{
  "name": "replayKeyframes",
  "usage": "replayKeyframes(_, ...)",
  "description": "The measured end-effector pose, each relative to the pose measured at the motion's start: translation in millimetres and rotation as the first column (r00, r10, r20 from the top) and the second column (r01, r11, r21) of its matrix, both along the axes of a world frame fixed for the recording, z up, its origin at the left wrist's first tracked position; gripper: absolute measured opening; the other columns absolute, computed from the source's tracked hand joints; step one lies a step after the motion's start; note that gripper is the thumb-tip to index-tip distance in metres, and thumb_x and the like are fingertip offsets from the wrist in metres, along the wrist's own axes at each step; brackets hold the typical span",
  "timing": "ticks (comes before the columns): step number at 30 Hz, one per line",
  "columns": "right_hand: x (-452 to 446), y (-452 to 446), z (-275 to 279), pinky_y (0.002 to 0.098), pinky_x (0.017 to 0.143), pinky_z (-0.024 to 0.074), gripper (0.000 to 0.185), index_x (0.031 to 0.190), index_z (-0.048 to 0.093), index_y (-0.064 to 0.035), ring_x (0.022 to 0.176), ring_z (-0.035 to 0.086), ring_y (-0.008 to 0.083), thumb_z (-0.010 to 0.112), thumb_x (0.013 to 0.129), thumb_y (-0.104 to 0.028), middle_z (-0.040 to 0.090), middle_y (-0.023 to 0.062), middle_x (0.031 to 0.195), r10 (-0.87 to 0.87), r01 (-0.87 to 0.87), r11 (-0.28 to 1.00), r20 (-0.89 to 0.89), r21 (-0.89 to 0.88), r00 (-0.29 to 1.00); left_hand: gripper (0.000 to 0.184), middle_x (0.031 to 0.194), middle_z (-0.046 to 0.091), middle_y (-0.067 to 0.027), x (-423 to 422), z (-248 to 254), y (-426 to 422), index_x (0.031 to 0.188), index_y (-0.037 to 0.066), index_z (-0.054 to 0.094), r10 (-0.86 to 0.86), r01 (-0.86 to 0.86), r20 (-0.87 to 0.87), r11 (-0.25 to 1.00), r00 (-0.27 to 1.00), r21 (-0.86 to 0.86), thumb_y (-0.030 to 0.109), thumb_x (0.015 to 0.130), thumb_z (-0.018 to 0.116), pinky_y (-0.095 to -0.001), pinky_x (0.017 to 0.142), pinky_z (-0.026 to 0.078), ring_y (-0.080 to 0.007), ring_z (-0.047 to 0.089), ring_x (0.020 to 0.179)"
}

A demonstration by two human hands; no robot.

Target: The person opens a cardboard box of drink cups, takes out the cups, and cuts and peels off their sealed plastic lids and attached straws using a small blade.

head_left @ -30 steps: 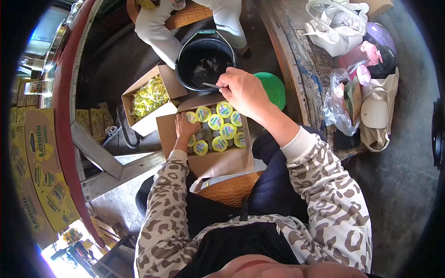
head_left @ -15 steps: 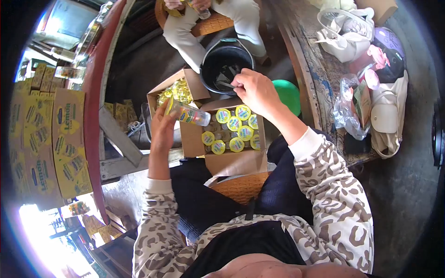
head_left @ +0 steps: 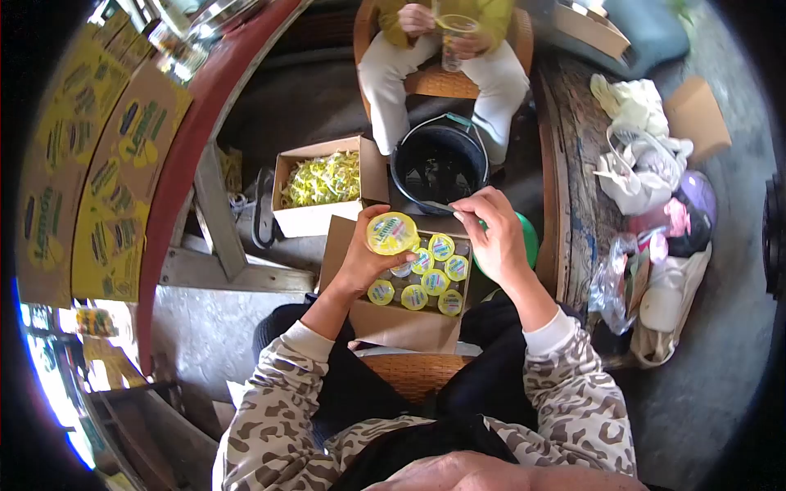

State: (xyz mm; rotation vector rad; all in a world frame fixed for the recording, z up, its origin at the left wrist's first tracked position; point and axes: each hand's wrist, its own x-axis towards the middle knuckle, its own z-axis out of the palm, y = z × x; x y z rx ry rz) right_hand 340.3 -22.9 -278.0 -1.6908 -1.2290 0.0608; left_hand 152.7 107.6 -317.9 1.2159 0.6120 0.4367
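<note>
My left hand (head_left: 364, 252) is wrapped round a plastic cup with a yellow lemon-printed lid (head_left: 391, 234), its top turned toward me. Fingertips of my right hand (head_left: 496, 236) pinch a thin pale strip (head_left: 440, 205) near the front rim of the black bucket (head_left: 398, 182); its exact kind is unclear. Below both hands stands an open cardboard box (head_left: 409, 326) with several upright lidded cups (head_left: 435, 281) inside. Dark liquid or a shiny dark surface shows in the bucket.
A carton (head_left: 319, 219) full of yellow-green strips (head_left: 326, 180) stands behind the left hand. A person (head_left: 446, 49) sits opposite, holding a clear cup. Printed lemon cartons (head_left: 135, 188) line the left. Bags (head_left: 647, 172) lie on the wooden bench at right, near a green basin (head_left: 526, 244).
The cup in my left hand has turned from lying sideways to lid facing me, and moved nearer the right hand. My right hand has drawn back from inside the bucket. The head view has shifted.
</note>
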Motion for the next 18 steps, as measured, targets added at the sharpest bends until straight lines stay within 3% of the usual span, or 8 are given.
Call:
replayKeyframes(2, -2.2, 1.1, 4.0, 0.0375, 0.068, 0.0440, 0.018, 0.090, 0.068, -0.0110, 0.078, 0.057, 0.0240, 0.067, 0.077, 0.002, 0.058, 0.0038, 0.082, 0.033, -0.031, 0.999, 0.098, -0.020, 0.995, 0.085, 0.120, 0.054, -0.0092, 1.9, -7.8, 1.1, 0.133, 0.004, 0.035, -0.066, 0.071, -0.038, 0.986, 0.997, 0.148, 0.007, 0.065, 0.087, -0.0322, 0.096, 0.046, -0.0172, 0.055, 0.111)
replayKeyframes(3, -3.3, 0.1, 4.5, 0.0370, 0.069, 0.0425, 0.020, 0.090, 0.068, -0.0122, 0.078, 0.056, 0.0232, 0.068, 0.076, 0.002, 0.058, 0.0027, 0.082, 0.034, -0.030, 0.999, 0.182, -0.025, 0.983, 0.085, 0.120, 0.054, -0.0092, 2.4, -10.3, 0.9, 0.133, 0.004, 0.035, -0.049, 0.053, -0.032, 0.989, 0.998, 0.136, 0.007, 0.065, 0.087, -0.0322, 0.096, 0.046, -0.0172, 0.055, 0.111)
replayKeyframes(5, -7.3, -1.5, 4.2, 0.0359, 0.073, 0.0395, 0.024, 0.091, 0.069, -0.0150, 0.081, 0.054, 0.0216, 0.069, 0.074, 0.002, 0.058, 0.0001, 0.084, 0.064, -0.050, 0.997, 0.222, -0.065, 0.973, 0.082, 0.115, 0.057, -0.0100, 4.0, -8.2, 0.7, 0.129, 0.002, 0.034, -0.096, 0.131, -0.112, 0.921, 0.989, 0.368, 0.011, 0.067, 0.087, -0.0316, 0.093, 0.047, -0.0172, 0.057, 0.108)
replayKeyframes(7, -10.8, -3.2, 3.8, 0.0364, 0.076, 0.0386, 0.028, 0.093, 0.070, -0.0164, 0.083, 0.054, 0.0207, 0.069, 0.072, 0.002, 0.057, -0.0014, 0.086, 0.081, -0.053, 0.993, 0.288, -0.102, 0.954, 0.075, 0.112, 0.061, -0.0093, 6.4, -1.8, -1.4, 0.125, 0.002, 0.043, -0.092, 0.120, -0.094, 0.929, 0.991, 0.351, 0.013, 0.066, 0.088, -0.0309, 0.092, 0.048, -0.0163, 0.059, 0.105)
replayKeyframes(9, -12.3, -4.7, 3.5, 0.0368, 0.078, 0.0383, 0.031, 0.094, 0.070, -0.0173, 0.085, 0.053, 0.0204, 0.070, 0.070, 0.002, 0.057, -0.0027, 0.087, 0.085, -0.053, 0.992, 0.290, -0.119, 0.953, 0.070, 0.111, 0.062, -0.0089, 9.9, 10.9, -3.6, 0.120, 0.002, 0.053, -0.118, 0.192, -0.188, 0.874, 0.975, 0.447, 0.013, 0.061, 0.090, -0.0312, 0.092, 0.048, -0.0164, 0.060, 0.104)
replayKeyframes(16, -19.0, -7.0, 9.9, 0.0361, 0.080, 0.0393, 0.027, 0.092, 0.070, -0.0189, 0.086, 0.054, 0.0195, 0.070, 0.071, -0.002, 0.057, -0.0040, 0.087, 0.124, -0.085, 0.990, 0.409, -0.112, 0.904, 0.070, 0.110, 0.065, -0.0107, 8.6, 5.0, -6.8, 0.120, 0.002, 0.055, -0.099, 0.181, -0.180, 0.831, 0.979, 0.526, 0.015, 0.061, 0.090, -0.0321, 0.090, 0.049, -0.0183, 0.063, 0.101)
replayKeyframes(18, -23.0, -7.4, 12.2, 0.0361, 0.081, 0.0394, 0.026, 0.092, 0.070, -0.0191, 0.086, 0.054, 0.0194, 0.070, 0.071, -0.003, 0.057, -0.0042, 0.088, 0.143, -0.102, 0.988, 0.433, -0.115, 0.890, 0.066, 0.105, 0.067, -0.0125, 9.2, 3.8, -7.8, 0.115, 0.002, 0.057, -0.079, 0.135, -0.125, 0.829, 0.989, 0.543, 0.022, 0.061, 0.091, -0.0335, 0.086, 0.051, -0.0213, 0.066, 0.097)
